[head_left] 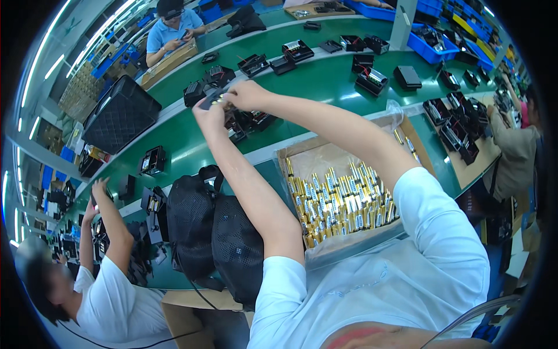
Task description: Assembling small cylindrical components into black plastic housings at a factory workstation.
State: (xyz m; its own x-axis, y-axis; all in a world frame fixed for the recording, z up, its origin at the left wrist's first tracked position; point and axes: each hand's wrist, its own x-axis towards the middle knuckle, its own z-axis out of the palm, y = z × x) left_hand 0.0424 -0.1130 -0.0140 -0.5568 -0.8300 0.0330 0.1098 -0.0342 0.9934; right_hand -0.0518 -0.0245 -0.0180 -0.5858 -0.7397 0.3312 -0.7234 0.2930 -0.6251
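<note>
Both my arms reach out over the green conveyor belt, and my hands meet there. My left hand [211, 116] is closed around a small black case [216, 94]. My right hand [251, 95] is closed at the same case, its fingers bent down to it; what they pinch is mostly hidden. A few small gold batteries [218, 102] show between the hands. Just below them, more open black cases [256, 120] lie on the belt, partly covered by my arms. Nearer to me stands a carton [317, 152] with many gold-and-silver batteries [343, 200] in it.
Black bags [235, 244] lie left of my left arm. Several black cases [372, 80] with wires sit along the belts. A black crate [121, 110] stands at the left. Co-workers sit at the left [110, 291], far side [173, 38] and right [514, 139].
</note>
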